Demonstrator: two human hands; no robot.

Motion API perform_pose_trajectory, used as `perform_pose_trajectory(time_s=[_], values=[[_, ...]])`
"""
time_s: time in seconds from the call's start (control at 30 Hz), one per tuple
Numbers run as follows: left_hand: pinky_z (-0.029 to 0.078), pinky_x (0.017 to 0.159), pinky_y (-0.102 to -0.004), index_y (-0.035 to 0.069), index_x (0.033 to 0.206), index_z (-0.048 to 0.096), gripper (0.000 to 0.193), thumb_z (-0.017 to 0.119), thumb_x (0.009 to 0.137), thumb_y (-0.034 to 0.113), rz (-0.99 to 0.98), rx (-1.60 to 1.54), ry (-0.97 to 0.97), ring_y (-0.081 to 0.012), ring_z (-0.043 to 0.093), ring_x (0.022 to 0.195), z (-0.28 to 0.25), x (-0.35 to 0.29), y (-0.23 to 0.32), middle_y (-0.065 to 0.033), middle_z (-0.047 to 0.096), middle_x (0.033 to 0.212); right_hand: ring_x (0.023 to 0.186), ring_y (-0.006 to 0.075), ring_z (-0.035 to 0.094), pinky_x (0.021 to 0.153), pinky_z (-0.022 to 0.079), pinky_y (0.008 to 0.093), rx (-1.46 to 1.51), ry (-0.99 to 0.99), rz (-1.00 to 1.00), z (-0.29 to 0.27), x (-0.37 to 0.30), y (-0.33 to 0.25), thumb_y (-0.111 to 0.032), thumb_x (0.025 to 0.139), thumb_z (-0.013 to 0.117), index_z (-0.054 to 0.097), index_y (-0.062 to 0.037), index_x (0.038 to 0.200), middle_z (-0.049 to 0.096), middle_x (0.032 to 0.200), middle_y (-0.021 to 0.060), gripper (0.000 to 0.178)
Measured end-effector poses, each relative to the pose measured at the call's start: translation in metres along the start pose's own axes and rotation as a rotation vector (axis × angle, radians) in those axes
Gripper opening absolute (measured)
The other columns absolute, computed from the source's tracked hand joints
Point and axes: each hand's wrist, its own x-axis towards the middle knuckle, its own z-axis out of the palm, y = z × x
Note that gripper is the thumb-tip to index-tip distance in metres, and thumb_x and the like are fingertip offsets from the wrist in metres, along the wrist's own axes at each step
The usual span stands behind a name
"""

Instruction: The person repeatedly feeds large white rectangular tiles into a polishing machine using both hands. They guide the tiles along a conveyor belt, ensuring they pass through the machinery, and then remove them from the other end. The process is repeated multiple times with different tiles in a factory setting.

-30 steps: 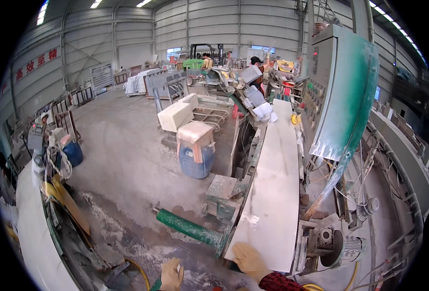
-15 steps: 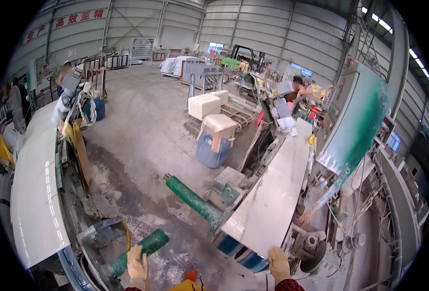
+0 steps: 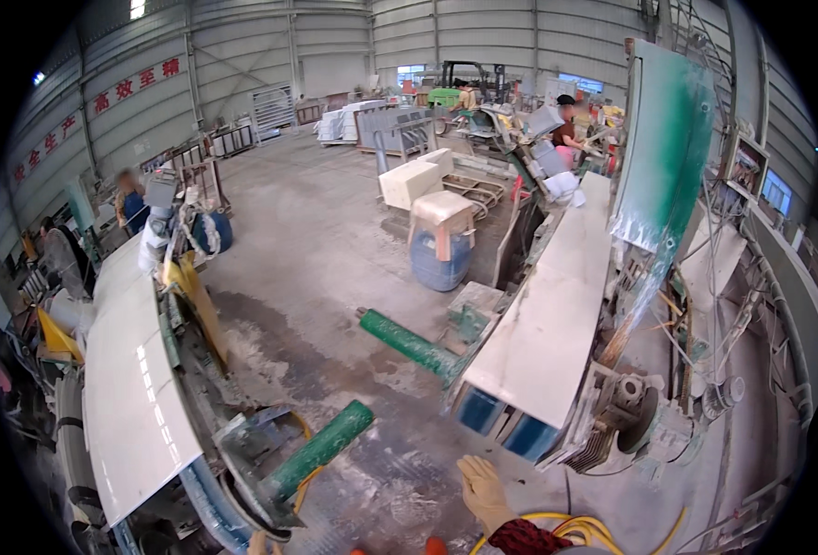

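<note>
My right hand [image 3: 485, 492], in a cream glove, hangs over the floor just short of the near end of the right white slab [image 3: 543, 310]. Its fingers are stretched out and nothing is in them. The slab lies on a bench with blue rollers [image 3: 506, 424] at its end. At the lower edge, only a bit of my gloved left hand [image 3: 259, 543] shows, and its fingers are mostly hidden. It is nearest the blue end of the left bench, which carries a glossy white slab [image 3: 136, 370]. A green cylinder [image 3: 321, 450] juts out beside it.
A second green cylinder [image 3: 409, 342] sticks out from the right bench. Farther off stand a blue barrel [image 3: 439, 259] and pale blocks [image 3: 414, 180]. A yellow hose [image 3: 594, 529] coils by my right arm. A person [image 3: 568, 134] works at the far right, another [image 3: 131, 203] at the left.
My view has shifted. My right hand has come away from the end of the right slab and moved left. My left hand has dropped from beside the green cylinder to the lower edge.
</note>
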Motion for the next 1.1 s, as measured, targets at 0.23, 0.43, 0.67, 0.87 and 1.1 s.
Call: perform_pose_trajectory(time_s=[0.23, 0.43, 0.67, 0.87, 1.1], values=[[0.064, 0.127, -0.0426, -0.005, 0.168, 0.068, 0.045, 0.071, 0.124, 0.008, -0.086, -0.452, 0.268, -0.0323, 0.072, 0.147, -0.082, -0.038, -0.046, -0.0203, 0.075, 0.162, 0.141, 0.0452, 0.075, 0.127, 0.057, 0.0565, 0.122, -0.132, -0.246, 0.058, 0.029, -0.111, -0.015, 0.112, 0.075, 0.083, -0.0074, 0.14, 0.082, 0.149, 0.0187, 0.03], [0.065, 0.113, -0.0497, 0.005, 0.156, 0.078, 0.044, 0.084, 0.113, 0.011, -0.037, 0.726, 0.581, -0.0458, 0.078, 0.142, -0.231, -0.159, -0.056, -0.025, 0.08, 0.153, 0.135, 0.0442, 0.076, 0.12, 0.06, 0.0572, 0.214, -0.278, -0.48, 0.135, -0.024, -0.257, -0.01, 0.107, 0.079, 0.082, -0.0054, 0.137, 0.082, 0.144, 0.0182, 0.031], [0.061, 0.099, -0.0486, 0.005, 0.162, 0.078, 0.049, 0.079, 0.117, 0.023, -0.511, 0.72, 0.86, -0.0274, 0.072, 0.098, -0.395, -0.281, -0.06, -0.0218, 0.085, 0.128, 0.131, 0.0455, 0.073, 0.117, 0.059, 0.0562, 0.428, -0.399, -0.79, 0.179, -0.063, -0.489, -0.008, 0.105, 0.081, 0.078, -0.0042, 0.132, 0.079, 0.137, 0.0198, 0.028], [0.062, 0.104, -0.0471, 0.003, 0.16, 0.078, 0.047, 0.079, 0.118, 0.021, -0.259, 0.908, 0.79, -0.0282, 0.072, 0.108, -0.471, -0.204, -0.081, -0.022, 0.084, 0.133, 0.142, 0.0418, 0.067, 0.126, 0.051, 0.0531, 0.238, -0.438, -0.85, 0.217, -0.032, -0.563, -0.019, 0.111, 0.078, 0.072, -0.0004, 0.138, 0.072, 0.144, 0.0183, 0.034], [0.062, 0.11, -0.0452, 0.001, 0.159, 0.078, 0.044, 0.079, 0.118, 0.019, -0.051, 1.049, 0.68, -0.0292, 0.073, 0.12, -0.501, -0.101, -0.054, -0.0221, 0.083, 0.139, 0.142, 0.0383, 0.064, 0.127, 0.049, 0.0519, -0.014, -0.418, -0.685, 0.27, 0.021, -0.565, -0.027, 0.115, 0.072, 0.069, -0.0077, 0.139, 0.068, 0.141, 0.0152, 0.032]])
